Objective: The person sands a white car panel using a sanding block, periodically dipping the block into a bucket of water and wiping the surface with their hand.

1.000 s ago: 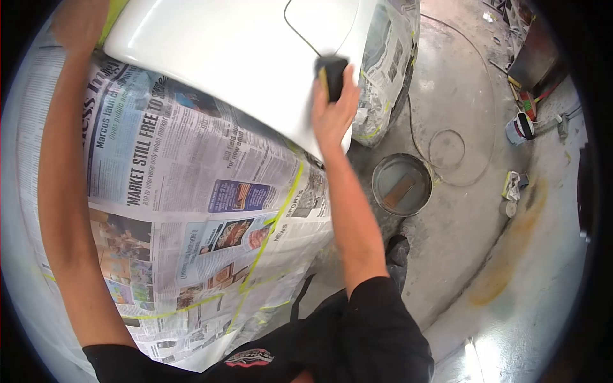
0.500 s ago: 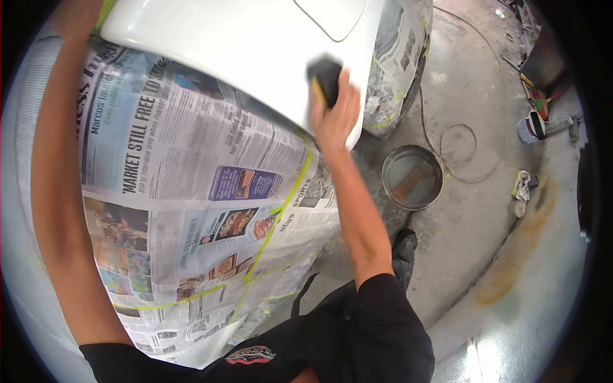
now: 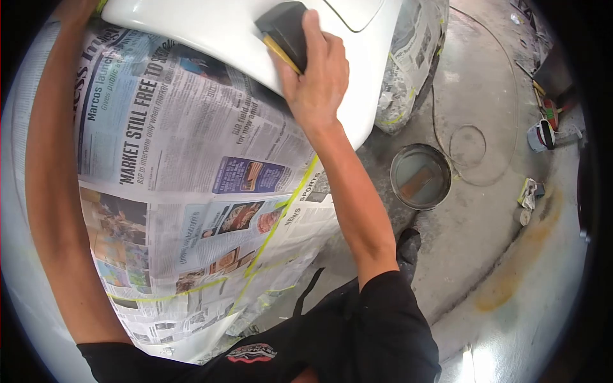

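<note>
My right hand (image 3: pixel 316 80) grips a black sanding block with a yellow underside (image 3: pixel 284 32) and presses it flat on a glossy white car panel (image 3: pixel 204 25) at the top of the view. My left arm runs up the left edge; my left hand (image 3: pixel 75 7) is mostly cut off at the top left corner, resting near the panel's edge, and its fingers are hidden. Newspaper (image 3: pixel 185 172), held down with yellow-green masking tape (image 3: pixel 281 214), covers the bodywork below the panel.
A round metal bucket of water (image 3: pixel 421 177) with a block in it stands on the concrete floor at right. A newspaper-wrapped wheel (image 3: pixel 412 70) sits behind it. A thin hose loops across the floor (image 3: pixel 469 147). Small cans and tools (image 3: pixel 543 131) lie far right.
My right hand has slid the sanding block up and to the left across the white panel. The view has shifted slightly, so the bucket sits a little further right.
</note>
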Action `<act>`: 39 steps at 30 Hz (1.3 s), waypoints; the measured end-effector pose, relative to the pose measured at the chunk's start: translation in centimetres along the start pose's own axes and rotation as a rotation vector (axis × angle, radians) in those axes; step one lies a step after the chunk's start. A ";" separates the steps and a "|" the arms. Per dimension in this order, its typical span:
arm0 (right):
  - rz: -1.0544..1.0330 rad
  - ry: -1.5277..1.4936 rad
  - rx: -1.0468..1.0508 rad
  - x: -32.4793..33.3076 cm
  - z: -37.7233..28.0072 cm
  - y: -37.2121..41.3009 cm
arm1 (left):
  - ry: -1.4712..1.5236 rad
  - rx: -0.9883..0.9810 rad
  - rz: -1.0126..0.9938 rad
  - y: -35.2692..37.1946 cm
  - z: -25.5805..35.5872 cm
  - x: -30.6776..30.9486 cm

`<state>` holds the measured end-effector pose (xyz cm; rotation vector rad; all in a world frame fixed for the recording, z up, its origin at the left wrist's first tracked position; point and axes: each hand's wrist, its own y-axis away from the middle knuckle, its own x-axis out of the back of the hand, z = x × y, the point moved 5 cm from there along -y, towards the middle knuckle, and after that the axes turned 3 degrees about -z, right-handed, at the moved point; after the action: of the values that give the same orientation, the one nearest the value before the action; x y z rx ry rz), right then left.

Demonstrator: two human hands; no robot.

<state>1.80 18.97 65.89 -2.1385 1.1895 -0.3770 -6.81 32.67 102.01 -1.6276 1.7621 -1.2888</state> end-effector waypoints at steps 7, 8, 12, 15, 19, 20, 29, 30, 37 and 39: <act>0.018 0.018 -0.191 0.3 3.8 8.9 | 0.046 0.030 0.000 -0.1 0.6 0.4; 0.014 0.020 -0.231 -0.2 1.7 5.5 | -0.010 0.015 0.018 -0.2 0.3 0.3; -0.022 -0.075 -0.189 -0.9 -2.8 -1.5 | -0.016 -0.072 0.072 -0.3 -0.3 -0.6; -0.010 -0.078 -0.145 -0.2 1.8 5.8 | 0.027 -0.074 0.070 -0.2 0.2 0.0; 0.047 -0.106 -0.203 -0.5 0.6 5.6 | 0.036 -0.028 0.016 -0.2 0.5 0.3; -0.112 -0.146 -0.198 -0.4 -2.9 1.0 | 0.019 -0.049 0.042 -0.5 0.2 0.3; 0.001 -0.053 -0.139 -0.2 3.4 9.4 | 0.039 -0.037 0.034 -0.1 0.6 0.6; 0.020 -0.052 -0.115 0.1 4.3 11.2 | 0.067 -0.029 0.027 0.1 1.0 0.9; 0.088 0.151 -0.028 0.5 5.3 -1.3 | 0.116 0.084 0.004 -0.4 -0.1 -0.3; 0.103 0.109 -0.068 0.4 6.0 3.4 | 0.027 0.004 0.015 -0.4 0.4 0.2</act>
<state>2.98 19.78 59.09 -2.1269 1.3860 -0.4173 -6.32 32.40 102.24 -1.5987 1.7830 -1.3126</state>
